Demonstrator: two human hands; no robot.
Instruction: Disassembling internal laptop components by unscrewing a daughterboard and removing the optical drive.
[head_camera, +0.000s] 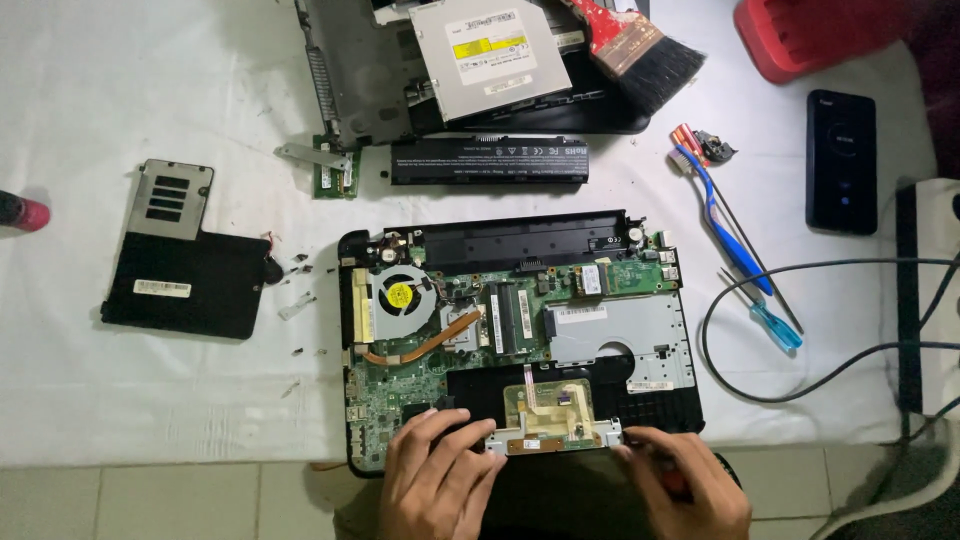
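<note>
**Green board bared, 2 hands at the near edge**

Green circuit board exposed inside an opened laptop base (520, 340) at the centre of a white table (150, 120). Round yellow label on the grey fan (400, 296), left part of the board; white oblong label on the silver metal plate (620, 330) to the right. Far side: silver optical drive (490, 50) bearing a yellow strip label and a white one, lying on a second dismantled casing; just nearer, a long black battery (488, 161) with white print. Far left: black cover panel (180, 270) with a small white sticker along its near edge. Right: black phone (841, 160), blue-handled screwdriver (760, 300).

Left hand (435, 480) spread over the near-left corner of the base, fingertips touching the left end of the touchpad bracket (553, 432). Right hand (685, 490) curled shut around a red-handled tool (675, 484), tip hidden, knuckles just beside the bracket's right end.
</note>
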